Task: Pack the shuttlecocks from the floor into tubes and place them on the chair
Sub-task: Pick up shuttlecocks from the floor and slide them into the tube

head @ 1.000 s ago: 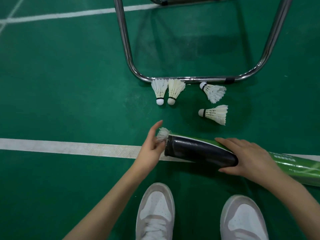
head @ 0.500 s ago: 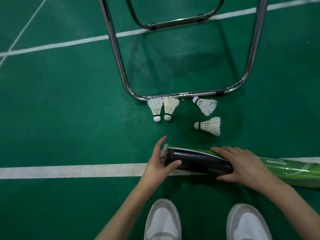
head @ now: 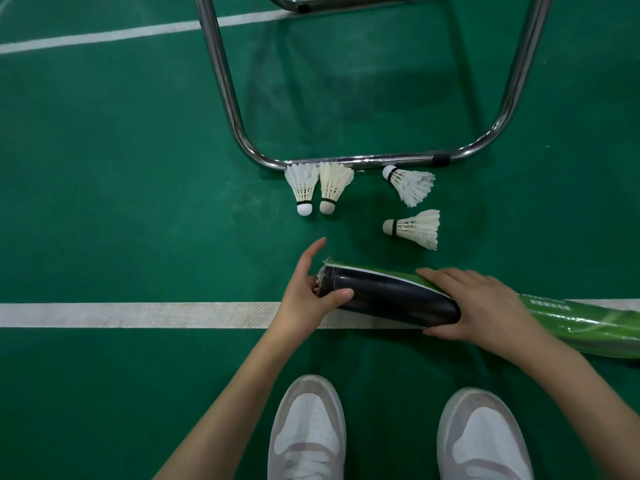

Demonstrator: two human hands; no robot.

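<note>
You had the tube (head: 391,299) lying on its side on the green floor (head: 104,202), across the white court line (head: 138,315), its open mouth pointing to your left. The near part of the tube was black; the far part, running off the right edge of the view, was green with small print.

Your right hand (head: 485,306) lay over the middle of the tube, fingers wrapped across the top and thumb underneath, gripping it. Your left hand (head: 308,296) sat at the open mouth: thumb pressed along the black wall, index finger straight and pointing away from you, the other fingers against the opening. White feather tips (head: 320,278) showed at the rim between those fingers; whether you were pinching them or only pushing them could not be told from this angle.

Four shuttlecocks lay loose beyond the tube. Two (head: 303,187) (head: 334,185) sat side by side, touching, corks toward you, feathers against the chrome chair frame (head: 363,161). A third (head: 410,185) lay just beside the frame bar, cork toward it. A fourth (head: 415,228) lay between that one and the tube, cork to the left.

Your two white shoes (head: 308,431) (head: 481,438) were at the bottom edge.
</note>
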